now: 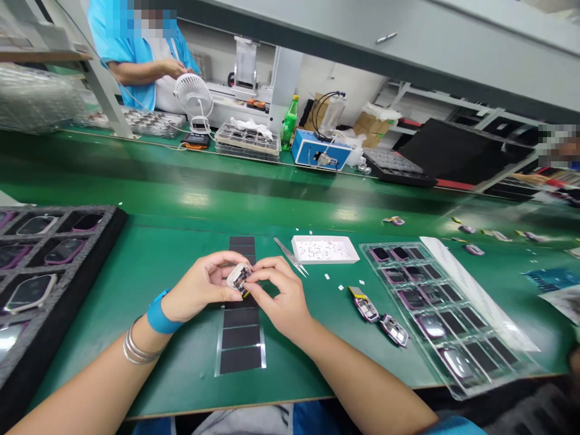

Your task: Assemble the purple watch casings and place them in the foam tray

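My left hand (202, 284) grips a pale smartwatch case (236, 277) between thumb and fingers, its open side with the inner parts turned toward my right hand. The thumb and forefinger of my right hand (278, 296) are pinched together at the case's right edge; any small part between them is hidden. Under both hands lies a strip of black rectangular sheets (242, 337) on clear backing. Metal tweezers (291, 257) rest to the right, beside a white box (325, 249) of tiny white pieces. Two opened purple watch cases (365, 307) lie farther right.
At left stands a dark foam tray (63, 290) of watches. A clear plastic tray (430, 320) with watch faces and black sheets lies at right, over white paper (480, 290). Behind are a fan (194, 95), green bottle (289, 124), blue machine (319, 150) and a co-worker (149, 66).
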### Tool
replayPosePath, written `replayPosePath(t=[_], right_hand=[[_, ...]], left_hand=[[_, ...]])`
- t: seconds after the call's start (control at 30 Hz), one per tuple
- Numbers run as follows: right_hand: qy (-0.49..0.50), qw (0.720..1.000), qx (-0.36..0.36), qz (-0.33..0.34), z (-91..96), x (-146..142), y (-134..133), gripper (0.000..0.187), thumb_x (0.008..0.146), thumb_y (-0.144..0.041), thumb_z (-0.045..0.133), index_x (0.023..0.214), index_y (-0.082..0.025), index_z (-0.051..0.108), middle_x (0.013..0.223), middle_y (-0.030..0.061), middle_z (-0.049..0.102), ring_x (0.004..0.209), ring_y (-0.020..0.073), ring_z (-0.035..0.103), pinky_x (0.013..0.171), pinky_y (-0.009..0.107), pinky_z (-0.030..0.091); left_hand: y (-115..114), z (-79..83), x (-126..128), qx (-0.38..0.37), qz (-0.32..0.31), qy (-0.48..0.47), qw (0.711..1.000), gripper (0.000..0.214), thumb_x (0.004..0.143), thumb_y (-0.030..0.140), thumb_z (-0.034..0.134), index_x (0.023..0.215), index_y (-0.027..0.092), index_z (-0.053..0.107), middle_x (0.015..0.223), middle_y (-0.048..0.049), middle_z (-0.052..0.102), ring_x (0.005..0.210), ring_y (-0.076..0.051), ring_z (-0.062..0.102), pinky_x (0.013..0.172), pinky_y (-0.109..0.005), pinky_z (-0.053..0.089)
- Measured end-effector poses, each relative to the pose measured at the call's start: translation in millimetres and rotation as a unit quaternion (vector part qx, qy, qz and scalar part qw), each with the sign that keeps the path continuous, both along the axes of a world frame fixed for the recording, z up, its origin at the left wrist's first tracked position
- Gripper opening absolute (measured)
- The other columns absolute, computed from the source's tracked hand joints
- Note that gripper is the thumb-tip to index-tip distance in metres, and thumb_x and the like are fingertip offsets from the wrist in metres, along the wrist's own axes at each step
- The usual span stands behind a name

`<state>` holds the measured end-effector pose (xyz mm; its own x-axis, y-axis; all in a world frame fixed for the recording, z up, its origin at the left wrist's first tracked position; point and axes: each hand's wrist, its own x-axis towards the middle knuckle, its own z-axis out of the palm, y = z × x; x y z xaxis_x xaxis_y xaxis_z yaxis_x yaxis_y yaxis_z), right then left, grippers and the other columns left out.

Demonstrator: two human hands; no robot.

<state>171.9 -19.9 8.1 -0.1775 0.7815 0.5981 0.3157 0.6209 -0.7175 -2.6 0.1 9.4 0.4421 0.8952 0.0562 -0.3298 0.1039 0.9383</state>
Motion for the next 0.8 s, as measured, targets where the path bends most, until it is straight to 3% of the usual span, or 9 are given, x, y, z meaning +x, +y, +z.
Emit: replayPosePath(t=[0.13,0.3,0.43,0.53,0.6,0.67,0.73,0.8], right_hand=[[-0.030,0.997,0.061,-0.024,0.4,0.8,0.3,0.006,0.080,-0.017,0.063,0.076,-0.022,0.065,0.088,0.0032,0.061,0.086,0.0168,0.057,0.080,0.034,0.047],[-0.073,0.997,0.024,-0.013,-0.8,-0.1,-0.9,0.003,0.082,-0.021,0.063,0.079,-0.020,0.061,0.097,0.0049,0.058,0.095,0.0175,0.055,0.084,0.034,0.046],[-0.149,0.978,0.142,-0.011,4.9,4.4,2.0,0.007,0.088,-0.019,0.055,0.083,-0.020,0.058,0.095,0.0053,0.061,0.094,0.0179,0.054,0.087,0.035,0.043],[-0.133,0.969,0.178,-0.109,15.0,29.7,16.2,0.008,0.089,-0.020,0.052,0.083,-0.020,0.057,0.090,0.0049,0.062,0.089,0.0177,0.055,0.084,0.034,0.043],[-0.144,0.954,0.131,-0.227,20.1,54.8,31.1,0.009,0.088,-0.020,0.051,0.082,-0.019,0.058,0.085,0.0055,0.063,0.084,0.0195,0.056,0.079,0.035,0.043],[-0.204,0.930,0.040,-0.302,21.1,75.1,44.9,0.010,0.084,-0.016,0.051,0.079,-0.018,0.060,0.080,0.0070,0.064,0.081,0.0227,0.057,0.078,0.039,0.042],[-0.237,0.926,-0.032,-0.291,18.6,80.3,50.8,0.012,0.079,-0.012,0.052,0.078,-0.017,0.063,0.084,0.0089,0.067,0.085,0.0255,0.059,0.082,0.043,0.042],[-0.183,0.960,-0.074,-0.201,14.7,67.6,46.0,0.012,0.079,-0.013,0.054,0.081,-0.018,0.065,0.091,0.0075,0.068,0.090,0.0243,0.061,0.085,0.041,0.044]], left_hand=[[-1.3,2.2,1.7,-0.020,0.006,-0.020,1.000,0.042,0.052,0.005,0.081,0.090,0.020,0.069,0.085,-0.0020,0.066,0.073,-0.011,0.061,0.066,-0.018,0.052],[-0.3,-0.8,4.3,-0.042,0.011,-0.019,0.999,0.043,0.053,0.007,0.082,0.092,0.020,0.069,0.083,-0.0014,0.067,0.069,-0.010,0.060,0.062,-0.017,0.052],[0.7,-3.4,3.5,-0.062,0.046,-0.033,0.996,0.041,0.056,0.010,0.082,0.094,0.019,0.069,0.085,-0.0025,0.068,0.074,-0.010,0.061,0.068,-0.015,0.051],[0.1,-2.9,2.1,-0.090,0.051,-0.054,0.993,0.043,0.057,0.014,0.082,0.097,0.018,0.068,0.091,-0.0059,0.069,0.081,-0.015,0.064,0.074,-0.020,0.052],[-0.3,-2.0,2.1,-0.103,0.045,-0.070,0.991,0.043,0.058,0.016,0.082,0.098,0.018,0.068,0.094,-0.0074,0.068,0.086,-0.020,0.065,0.076,-0.024,0.053],[-0.4,-1.3,2.9,-0.106,0.036,-0.082,0.990,0.043,0.057,0.017,0.082,0.098,0.018,0.068,0.094,-0.0077,0.068,0.087,-0.022,0.066,0.076,-0.026,0.053],[-0.3,-1.5,3.9,-0.105,0.032,-0.086,0.990,0.043,0.057,0.017,0.083,0.097,0.018,0.068,0.093,-0.0075,0.068,0.086,-0.022,0.066,0.074,-0.025,0.053],[-0.4,-2.5,4.5,-0.104,0.031,-0.087,0.990,0.043,0.057,0.016,0.083,0.097,0.018,0.068,0.093,-0.0071,0.068,0.084,-0.020,0.066,0.074,-0.024,0.053]])
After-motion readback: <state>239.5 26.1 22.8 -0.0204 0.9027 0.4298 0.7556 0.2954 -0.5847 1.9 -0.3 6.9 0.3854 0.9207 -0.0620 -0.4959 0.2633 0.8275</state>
